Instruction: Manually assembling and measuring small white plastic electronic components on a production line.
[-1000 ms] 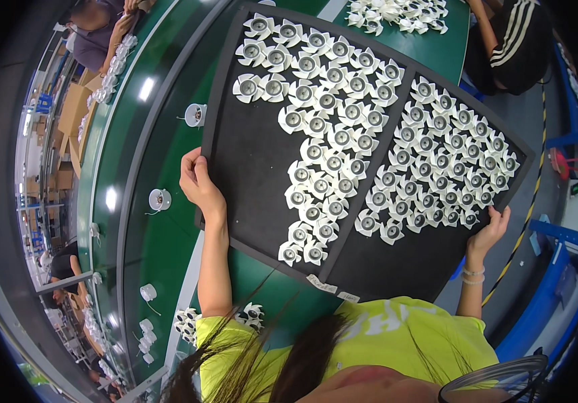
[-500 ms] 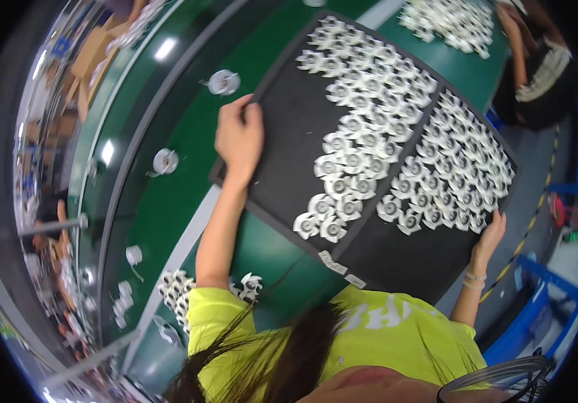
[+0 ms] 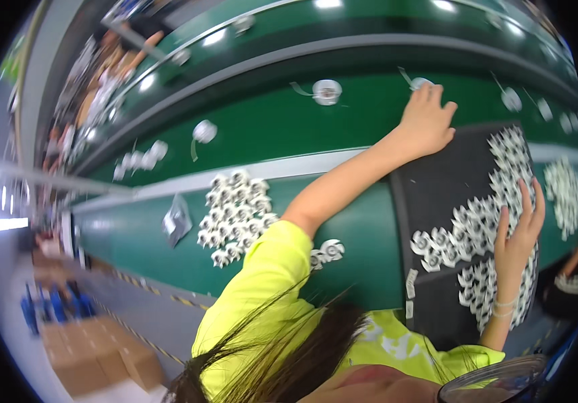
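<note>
My left hand (image 3: 428, 122) reaches over the green conveyor belt, fingers apart. Its fingertips overlap a round white part with a thin tail (image 3: 421, 83); I cannot tell whether they touch it. Below that hand lies a black divided tray (image 3: 440, 176) with rows of small white bladed fan wheels (image 3: 467, 232). Fingers spread, my right hand (image 3: 518, 235) is over the fan wheels on the tray and holds nothing I can see. Part of the tray's right side is hidden by this hand and forearm.
More tailed white parts (image 3: 327, 93) lie along the belt (image 3: 262, 124). On the green table (image 3: 366, 221) are a cluster of fan wheels (image 3: 235, 213) and a clear plastic bag (image 3: 177, 220). Another person's arm (image 3: 576, 254) shows at the right. Cardboard boxes (image 3: 97, 349) stand lower left.
My view has swung left. My left hand has let go of the tray edge and moved over the belt. My right hand has left the tray's edge and is over the fan wheels.
</note>
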Demonstrator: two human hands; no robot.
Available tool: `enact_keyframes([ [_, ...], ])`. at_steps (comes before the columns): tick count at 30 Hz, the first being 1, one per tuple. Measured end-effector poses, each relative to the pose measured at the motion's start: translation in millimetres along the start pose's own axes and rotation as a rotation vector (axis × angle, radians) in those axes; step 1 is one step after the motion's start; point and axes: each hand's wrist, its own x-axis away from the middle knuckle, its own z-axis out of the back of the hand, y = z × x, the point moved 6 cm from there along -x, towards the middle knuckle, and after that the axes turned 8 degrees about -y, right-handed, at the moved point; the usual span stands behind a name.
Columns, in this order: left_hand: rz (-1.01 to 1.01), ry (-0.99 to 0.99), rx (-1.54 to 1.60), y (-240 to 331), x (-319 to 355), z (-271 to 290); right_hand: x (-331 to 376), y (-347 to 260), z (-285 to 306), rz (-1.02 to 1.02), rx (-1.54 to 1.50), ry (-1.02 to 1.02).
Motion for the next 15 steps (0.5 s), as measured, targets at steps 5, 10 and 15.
enact_keyframes([
  [5,0.375,-0.248,-0.420,-103.2,-8.6,70.8,-122.9,-29.4,-97.9,0.254,0.122,-0.044],
  [10,0.975,-0.841,-0.189,-207.8,46.0,77.0,-199.5,-52.4,-202.0,0.303,0.182,0.055],
  [15,0.937,-0.993,-0.061,-265.1,81.8,53.5,-220.8,-59.4,-263.0,0.249,0.066,-0.449],
])
